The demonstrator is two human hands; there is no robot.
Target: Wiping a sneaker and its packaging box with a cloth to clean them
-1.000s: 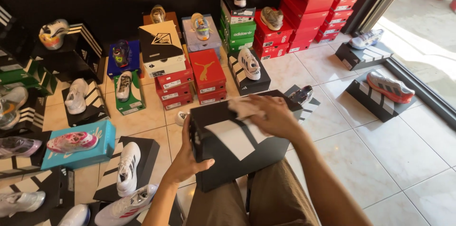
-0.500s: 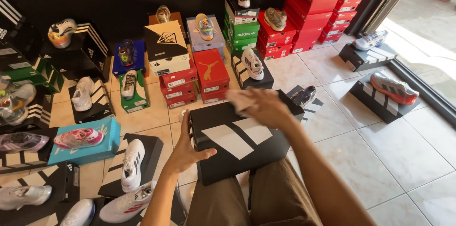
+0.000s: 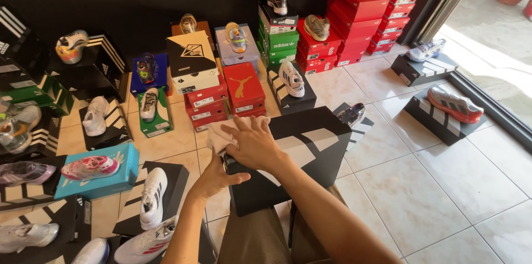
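Observation:
A black shoe box (image 3: 313,150) with white stripes on its lid rests on my lap, lid facing up. My right hand (image 3: 256,145) lies on the lid's left end and presses a pale cloth (image 3: 218,135) against it. The cloth sticks out past my fingers over the box's left corner. My left hand (image 3: 213,178) grips the box's left side from below, thumb against the wall. My forearms cross in front of the near part of the box.
Shoes on boxes cover the tiled floor ahead and to the left: a red box stack (image 3: 242,87), green boxes (image 3: 281,42), tall red stacks (image 3: 360,14), a turquoise box (image 3: 119,178). A sliding door frame (image 3: 487,106) runs along the right, with an orange shoe (image 3: 454,104) beside it.
My right hand has slid with the cloth from the far middle of the lid to its left end. The box has turned and now sits flatter.

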